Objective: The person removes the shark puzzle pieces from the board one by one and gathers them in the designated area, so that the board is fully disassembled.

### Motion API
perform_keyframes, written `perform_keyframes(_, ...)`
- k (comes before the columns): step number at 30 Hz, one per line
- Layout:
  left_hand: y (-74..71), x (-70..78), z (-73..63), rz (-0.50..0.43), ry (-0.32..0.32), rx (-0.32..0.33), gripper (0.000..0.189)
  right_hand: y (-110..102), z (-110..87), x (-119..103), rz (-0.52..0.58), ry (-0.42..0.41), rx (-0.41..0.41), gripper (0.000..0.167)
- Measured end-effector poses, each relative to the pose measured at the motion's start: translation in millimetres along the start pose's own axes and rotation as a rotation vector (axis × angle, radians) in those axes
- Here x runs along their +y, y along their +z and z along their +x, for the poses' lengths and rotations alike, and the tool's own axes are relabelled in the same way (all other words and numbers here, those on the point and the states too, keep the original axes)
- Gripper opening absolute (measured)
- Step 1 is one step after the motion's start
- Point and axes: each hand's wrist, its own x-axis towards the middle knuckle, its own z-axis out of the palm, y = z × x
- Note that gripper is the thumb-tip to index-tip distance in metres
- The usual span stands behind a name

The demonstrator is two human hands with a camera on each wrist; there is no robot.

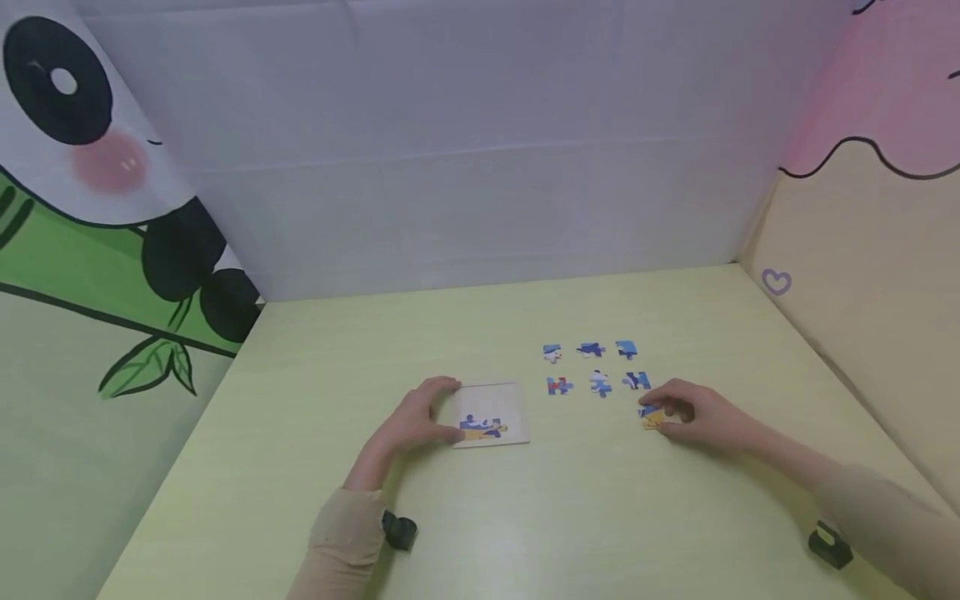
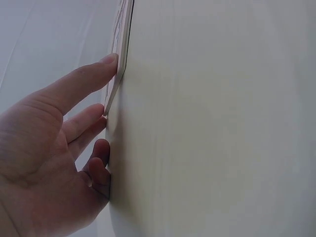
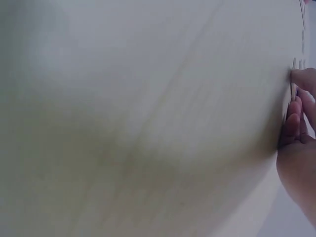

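My left hand [image 1: 416, 421] holds the left side of a square puzzle tray [image 1: 510, 404], its thumb at the near corner and its fingers at the far one. The left wrist view shows the thumb [image 2: 84, 81] against the tray's edge. A few joined puzzle pieces, yellow, white and blue, lie along the tray's near left part. To the right, my right hand [image 1: 693, 412] pinches a yellow and blue puzzle piece [image 1: 651, 417] between thumb and index finger, low over the table. In the right wrist view, that hand [image 3: 301, 108] shows only at the right edge.
Several loose puzzle pieces lie in two rows between the hands, among them a red and blue piece [image 1: 558, 386] and a blue corner piece [image 1: 626, 349]. The pale table [image 1: 480, 533] ends at a white cloth wall [image 1: 480, 208], with printed panels at both sides.
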Motion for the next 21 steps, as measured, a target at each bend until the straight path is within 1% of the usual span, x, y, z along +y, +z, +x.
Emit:
perform_keyframes(8, 0.4, 0.4, 0.6, 0.014, -0.015, 0.001, 0.078, -5.0, -1.3, 4.7, 0.073, -0.038, -0.031, 0.039)
perform_keyframes(21, 0.3, 1.1, 1.8, 0.017, -0.018, -0.001, 0.079, -5.5, -0.9, 4.0, 0.090, -0.032, -0.035, 0.040)
